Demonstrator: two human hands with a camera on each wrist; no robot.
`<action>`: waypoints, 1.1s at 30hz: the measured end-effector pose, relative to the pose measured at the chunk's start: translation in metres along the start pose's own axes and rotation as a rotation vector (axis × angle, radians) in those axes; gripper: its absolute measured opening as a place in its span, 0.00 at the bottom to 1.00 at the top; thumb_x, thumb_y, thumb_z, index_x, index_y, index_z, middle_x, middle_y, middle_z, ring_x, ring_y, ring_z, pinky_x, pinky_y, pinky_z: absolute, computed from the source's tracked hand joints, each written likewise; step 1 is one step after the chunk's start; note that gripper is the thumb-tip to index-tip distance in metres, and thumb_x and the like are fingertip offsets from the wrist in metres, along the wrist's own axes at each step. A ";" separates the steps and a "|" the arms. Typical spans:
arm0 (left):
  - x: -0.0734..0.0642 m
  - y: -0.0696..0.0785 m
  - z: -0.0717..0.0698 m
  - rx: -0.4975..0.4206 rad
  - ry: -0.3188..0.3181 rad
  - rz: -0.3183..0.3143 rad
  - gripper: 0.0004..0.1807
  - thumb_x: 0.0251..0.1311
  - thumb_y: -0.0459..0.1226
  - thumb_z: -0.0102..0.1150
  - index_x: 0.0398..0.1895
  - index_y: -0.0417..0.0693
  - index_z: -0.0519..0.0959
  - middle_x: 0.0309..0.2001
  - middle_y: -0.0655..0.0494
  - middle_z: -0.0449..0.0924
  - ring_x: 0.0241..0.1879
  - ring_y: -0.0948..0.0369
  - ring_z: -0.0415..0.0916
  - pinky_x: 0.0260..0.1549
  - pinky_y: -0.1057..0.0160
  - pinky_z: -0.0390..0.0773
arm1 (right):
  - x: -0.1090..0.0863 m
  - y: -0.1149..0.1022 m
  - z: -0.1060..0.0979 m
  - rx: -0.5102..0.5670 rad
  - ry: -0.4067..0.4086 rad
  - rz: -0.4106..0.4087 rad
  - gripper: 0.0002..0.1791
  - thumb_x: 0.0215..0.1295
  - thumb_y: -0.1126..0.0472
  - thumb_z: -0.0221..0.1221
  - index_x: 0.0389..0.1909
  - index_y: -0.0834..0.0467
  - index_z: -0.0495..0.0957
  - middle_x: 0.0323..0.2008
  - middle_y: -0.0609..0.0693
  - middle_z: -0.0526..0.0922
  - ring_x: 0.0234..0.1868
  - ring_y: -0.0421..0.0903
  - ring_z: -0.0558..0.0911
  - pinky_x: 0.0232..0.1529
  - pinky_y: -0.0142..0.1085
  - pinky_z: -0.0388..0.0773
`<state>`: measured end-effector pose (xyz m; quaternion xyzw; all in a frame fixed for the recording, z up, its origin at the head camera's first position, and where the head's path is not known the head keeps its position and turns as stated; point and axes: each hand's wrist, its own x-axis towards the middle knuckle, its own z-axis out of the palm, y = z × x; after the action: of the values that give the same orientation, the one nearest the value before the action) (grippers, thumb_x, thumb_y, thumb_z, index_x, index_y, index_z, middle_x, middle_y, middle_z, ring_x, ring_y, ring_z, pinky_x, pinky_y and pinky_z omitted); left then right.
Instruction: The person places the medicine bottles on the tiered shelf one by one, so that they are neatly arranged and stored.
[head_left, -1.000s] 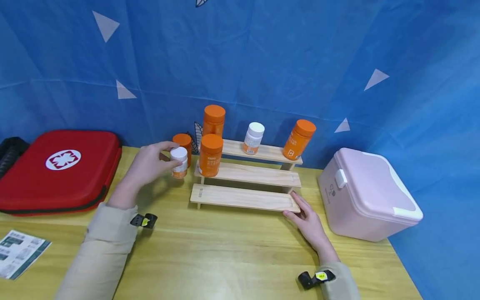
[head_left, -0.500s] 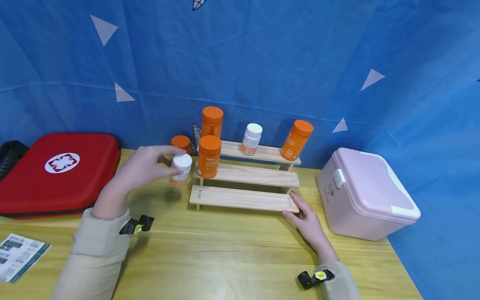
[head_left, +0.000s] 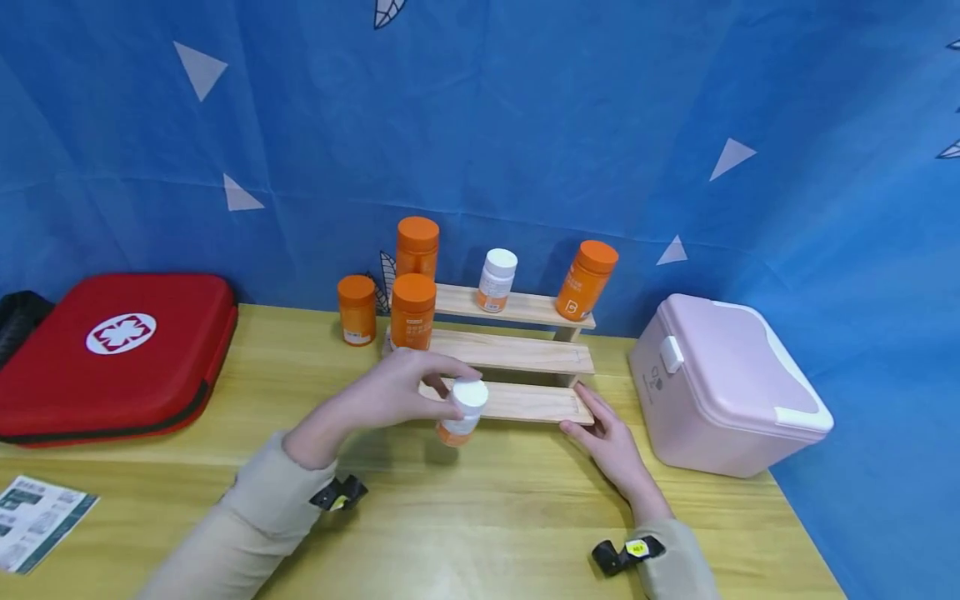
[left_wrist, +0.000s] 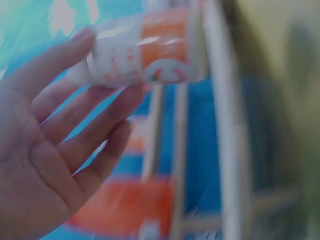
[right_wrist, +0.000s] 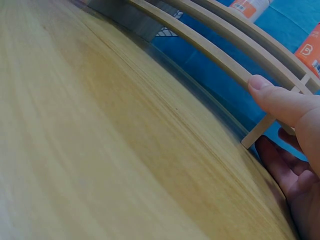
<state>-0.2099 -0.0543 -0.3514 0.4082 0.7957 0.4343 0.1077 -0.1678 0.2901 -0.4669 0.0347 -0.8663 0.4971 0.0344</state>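
Note:
My left hand [head_left: 390,392] pinches a small white pill bottle [head_left: 457,425] with an orange lower band, in front of the lowest tier of a three-tier wooden display rack [head_left: 536,404]. The left wrist view shows thumb and fingertips against the bottle [left_wrist: 140,50], other fingers spread below. My right hand [head_left: 618,450] grips the rack's right end, thumb at the front edge and fingers behind. On the top tier stand an orange bottle [head_left: 417,248], a white bottle [head_left: 497,282] and another orange bottle [head_left: 587,282]. One more orange bottle [head_left: 413,312] stands on the middle tier's left.
An orange jar [head_left: 357,312] stands on the table left of the rack. Farther left lie a red first-aid case [head_left: 172,367] and a printed leaflet [head_left: 41,521]. At the right is a pink lidded box [head_left: 720,392]. A blue curtain [head_left: 570,108] hangs behind.
My left hand has carried the white bottle rightward and toward me, from beside the orange jar to the front of the lowest tier. My right hand stays on the rack.

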 end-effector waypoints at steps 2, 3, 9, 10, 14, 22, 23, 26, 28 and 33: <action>0.009 0.002 0.013 0.022 0.017 0.031 0.23 0.53 0.38 0.70 0.54 0.48 0.80 0.49 0.59 0.82 0.38 0.67 0.80 0.44 0.57 0.78 | 0.000 -0.001 0.002 -0.003 -0.001 0.007 0.40 0.61 0.49 0.63 0.73 0.51 0.58 0.72 0.55 0.54 0.71 0.53 0.54 0.64 0.35 0.59; 0.013 0.004 0.018 0.028 0.035 0.041 0.24 0.53 0.38 0.70 0.55 0.48 0.80 0.49 0.58 0.82 0.38 0.67 0.80 0.43 0.58 0.79 | 0.000 -0.001 0.004 -0.001 0.002 0.004 0.40 0.61 0.50 0.63 0.72 0.51 0.58 0.72 0.55 0.54 0.71 0.53 0.55 0.64 0.36 0.59; 0.043 0.013 0.031 0.080 0.300 0.061 0.24 0.52 0.38 0.71 0.55 0.46 0.79 0.49 0.55 0.82 0.38 0.64 0.81 0.38 0.66 0.79 | 0.000 0.002 0.002 -0.007 0.012 -0.016 0.41 0.61 0.51 0.64 0.72 0.55 0.59 0.72 0.58 0.55 0.71 0.55 0.56 0.63 0.35 0.59; 0.047 0.015 0.032 0.100 0.345 0.052 0.24 0.53 0.39 0.70 0.55 0.47 0.79 0.49 0.55 0.81 0.38 0.64 0.81 0.37 0.67 0.79 | 0.000 0.002 0.001 -0.011 0.013 -0.013 0.41 0.61 0.51 0.64 0.72 0.54 0.59 0.72 0.58 0.55 0.71 0.55 0.56 0.63 0.35 0.59; 0.057 0.018 0.036 0.169 0.483 -0.012 0.25 0.54 0.42 0.69 0.57 0.50 0.79 0.49 0.56 0.81 0.40 0.62 0.80 0.34 0.66 0.78 | -0.002 0.001 0.002 -0.016 0.011 -0.006 0.41 0.61 0.50 0.64 0.72 0.53 0.58 0.72 0.57 0.54 0.71 0.54 0.55 0.64 0.37 0.58; 0.067 0.003 0.046 0.270 0.644 -0.065 0.26 0.53 0.41 0.70 0.57 0.50 0.79 0.53 0.53 0.80 0.49 0.57 0.79 0.45 0.58 0.77 | -0.007 -0.026 0.000 -0.004 0.001 0.007 0.39 0.63 0.56 0.63 0.72 0.58 0.57 0.72 0.61 0.53 0.71 0.56 0.54 0.64 0.37 0.57; 0.067 0.002 0.046 0.271 0.656 -0.072 0.26 0.54 0.41 0.70 0.58 0.49 0.78 0.54 0.52 0.80 0.51 0.56 0.78 0.47 0.57 0.77 | -0.008 -0.032 0.000 -0.006 -0.002 0.010 0.39 0.63 0.57 0.63 0.72 0.59 0.57 0.72 0.62 0.53 0.71 0.57 0.54 0.64 0.38 0.57; 0.068 -0.003 0.047 0.270 0.680 -0.096 0.27 0.55 0.41 0.68 0.60 0.49 0.77 0.56 0.52 0.78 0.53 0.55 0.76 0.50 0.56 0.76 | -0.011 -0.042 -0.001 -0.011 -0.005 0.017 0.39 0.63 0.59 0.62 0.72 0.62 0.56 0.71 0.63 0.53 0.71 0.58 0.54 0.64 0.38 0.57; 0.068 -0.005 0.048 0.275 0.694 -0.105 0.27 0.57 0.41 0.67 0.60 0.48 0.76 0.56 0.52 0.78 0.53 0.55 0.76 0.51 0.56 0.75 | -0.011 -0.042 -0.001 -0.008 -0.008 0.017 0.39 0.64 0.58 0.62 0.72 0.61 0.56 0.71 0.63 0.53 0.71 0.58 0.54 0.64 0.38 0.57; 0.070 -0.008 0.049 0.310 0.700 -0.116 0.27 0.58 0.41 0.66 0.62 0.49 0.75 0.59 0.53 0.75 0.57 0.56 0.74 0.54 0.55 0.72 | -0.012 -0.042 -0.001 -0.006 -0.010 0.021 0.39 0.64 0.58 0.62 0.72 0.61 0.56 0.71 0.63 0.53 0.71 0.57 0.54 0.64 0.38 0.57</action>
<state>-0.2331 0.0250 -0.3743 0.2009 0.8623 0.4151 -0.2090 -0.1519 0.2698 -0.4316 0.0279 -0.8683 0.4946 0.0249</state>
